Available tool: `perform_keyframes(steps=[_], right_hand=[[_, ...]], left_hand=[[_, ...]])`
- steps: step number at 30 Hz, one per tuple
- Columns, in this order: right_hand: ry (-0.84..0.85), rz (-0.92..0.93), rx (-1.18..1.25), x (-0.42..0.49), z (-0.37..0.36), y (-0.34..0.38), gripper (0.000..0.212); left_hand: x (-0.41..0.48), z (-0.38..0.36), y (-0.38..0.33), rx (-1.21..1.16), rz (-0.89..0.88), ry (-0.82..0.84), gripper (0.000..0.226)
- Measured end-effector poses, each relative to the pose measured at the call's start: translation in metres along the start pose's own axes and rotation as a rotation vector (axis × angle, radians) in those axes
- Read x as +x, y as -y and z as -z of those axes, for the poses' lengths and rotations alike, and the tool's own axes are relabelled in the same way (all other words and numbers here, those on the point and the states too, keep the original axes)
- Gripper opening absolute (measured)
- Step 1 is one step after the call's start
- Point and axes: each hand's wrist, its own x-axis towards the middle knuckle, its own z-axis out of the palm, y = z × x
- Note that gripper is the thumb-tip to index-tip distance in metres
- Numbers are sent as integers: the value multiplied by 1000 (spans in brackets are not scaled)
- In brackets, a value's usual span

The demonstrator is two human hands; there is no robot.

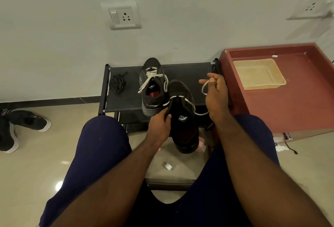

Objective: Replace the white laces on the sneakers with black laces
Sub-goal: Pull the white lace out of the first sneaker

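My left hand grips the left edge of a black sneaker held over my lap, toe pointing away. Its white lace runs through the far eyelets only and trails to the right. My right hand pinches that lace, pulled out to the right of the shoe, with a loop hanging off the fingers. A second black sneaker stands on the black rack with its white lace loosened but threaded. A bundle of black laces lies on the rack's left part.
A red-brown cabinet top with a beige tray stands at the right. Other dark shoes lie on the tiled floor at the left. My knees flank the held shoe. A white wall with sockets rises behind.
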Motion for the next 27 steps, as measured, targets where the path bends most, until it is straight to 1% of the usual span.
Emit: perform_keyframes(steps=[2,4,5,8,9,11,14,16,17,19,20,22,24,25,27], right_hand=[[72,11,-185,4,2,-8,28],[160,17,-439,4,-1,-19,39],[217,-5,-518,2,-3,-24,42],[383,-176,-567,-11,-12,-32,48],[412,-199,-591,-16,-16,-33,52],[406,-216,-620,-24,-22,-31,58],[313,-182,-637,-30,-26,-25,58],[292,-191,-709,-30,-24,-26,47],[302,-212,-745,-30,-22,-27,40],[315,-265,-750,-31,-19,-29,27],[306,-276,-733,-31,-19,-30,22],[280,-282,-701,-33,-19,-31,19],[260,-301,-675,-32,-19,-31,19],[256,-317,-661,-31,-18,-31,19],[258,-340,-631,-30,-15,-31,18]], left_hand=[[2,1,-1,-4,5,24,33],[2,0,1,64,-7,41,35],[1,-1,2,103,-13,38,37],[1,-4,5,102,1,23,40],[2,-4,4,88,4,20,38],[5,-5,1,81,3,9,35],[13,-7,-6,141,-11,-38,29],[19,-8,-7,165,-11,-9,26],[22,-7,-8,198,-5,32,25],[26,-5,-13,354,-12,95,24],[28,-4,-18,447,-30,94,24],[32,-1,-36,584,-117,9,25],[40,0,-55,593,-224,-67,25],[48,0,-62,564,-256,-63,26],[65,0,-68,556,-278,9,29]])
